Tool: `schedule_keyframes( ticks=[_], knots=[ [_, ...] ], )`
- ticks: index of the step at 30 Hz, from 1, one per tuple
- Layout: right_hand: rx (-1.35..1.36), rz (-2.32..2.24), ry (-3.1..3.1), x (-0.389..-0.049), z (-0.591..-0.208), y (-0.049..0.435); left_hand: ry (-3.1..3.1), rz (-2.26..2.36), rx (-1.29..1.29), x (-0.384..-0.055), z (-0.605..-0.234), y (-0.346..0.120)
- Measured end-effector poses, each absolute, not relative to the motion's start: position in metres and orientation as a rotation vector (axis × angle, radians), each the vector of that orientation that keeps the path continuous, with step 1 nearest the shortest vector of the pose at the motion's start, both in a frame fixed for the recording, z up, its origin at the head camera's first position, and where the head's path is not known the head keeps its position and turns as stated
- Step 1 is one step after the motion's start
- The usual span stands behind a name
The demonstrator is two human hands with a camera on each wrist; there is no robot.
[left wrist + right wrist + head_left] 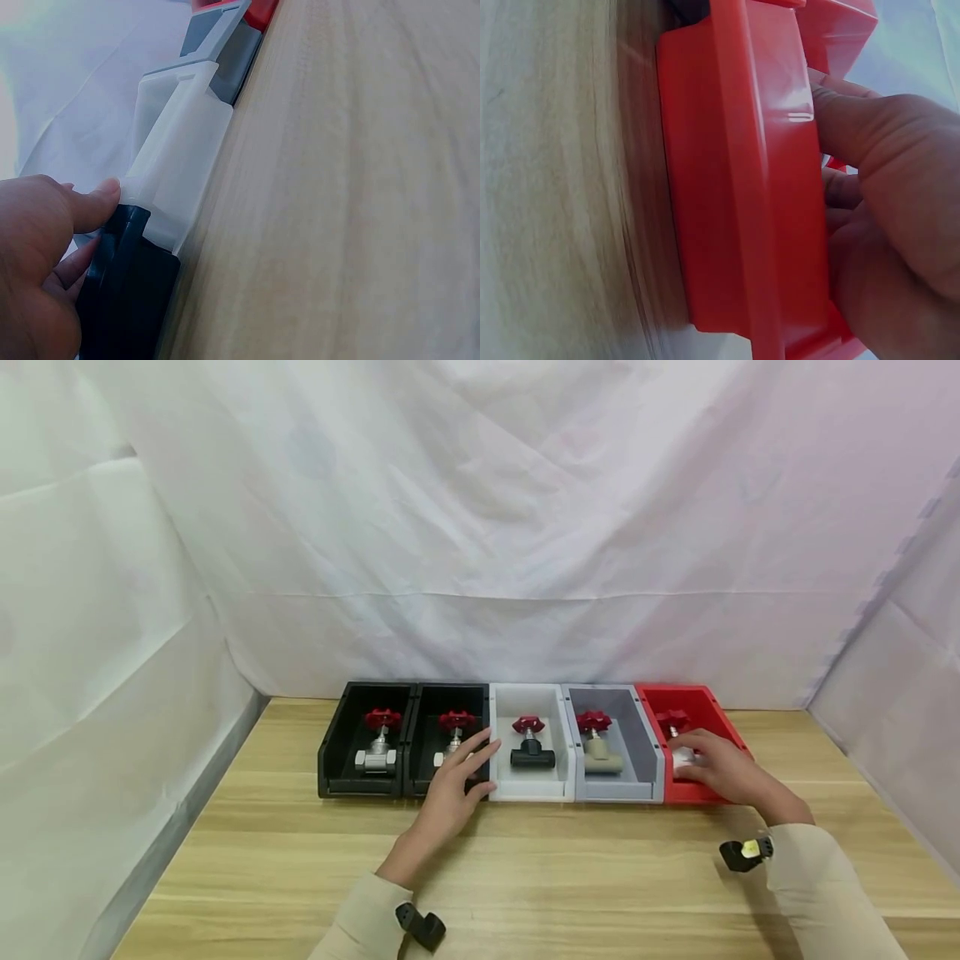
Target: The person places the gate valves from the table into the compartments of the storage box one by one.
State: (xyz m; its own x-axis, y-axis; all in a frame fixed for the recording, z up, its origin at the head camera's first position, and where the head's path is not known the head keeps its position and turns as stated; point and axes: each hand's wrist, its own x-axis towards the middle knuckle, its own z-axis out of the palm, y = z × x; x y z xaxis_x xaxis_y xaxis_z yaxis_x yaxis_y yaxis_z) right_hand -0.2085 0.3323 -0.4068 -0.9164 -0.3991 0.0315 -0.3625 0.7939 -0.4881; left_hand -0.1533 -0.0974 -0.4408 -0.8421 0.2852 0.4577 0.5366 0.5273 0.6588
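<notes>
My right hand reaches into the red bin at the right end of the row, its fingers and thumb around a white valve with a red handwheel. In the right wrist view the front wall of that bin hides the valve and my fingertips. My left hand lies over the seam between the second black bin and the white bin, fingers spread. Its thumb touches the front rim where the two bins meet. A silver valve is partly hidden behind that hand.
In the left black bin stands another silver valve. The white bin holds a black valve, the grey bin a beige valve. The row stands on a wooden table before a white cloth.
</notes>
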Motion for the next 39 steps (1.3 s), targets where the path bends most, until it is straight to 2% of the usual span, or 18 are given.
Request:
schedule_keyframes(
  ticks=[16, 39],
  knots=[
    [-0.557, -0.766, 2.869, -0.220, -0.415, 0.331, -2.495, -1.247, -0.676, -0.154, -0.442, -0.097],
    [-0.536, -0.690, 2.889, -0.218, -0.412, 0.325, -2.496, -1.223, -0.684, -0.153, -0.440, -0.097]
  ],
)
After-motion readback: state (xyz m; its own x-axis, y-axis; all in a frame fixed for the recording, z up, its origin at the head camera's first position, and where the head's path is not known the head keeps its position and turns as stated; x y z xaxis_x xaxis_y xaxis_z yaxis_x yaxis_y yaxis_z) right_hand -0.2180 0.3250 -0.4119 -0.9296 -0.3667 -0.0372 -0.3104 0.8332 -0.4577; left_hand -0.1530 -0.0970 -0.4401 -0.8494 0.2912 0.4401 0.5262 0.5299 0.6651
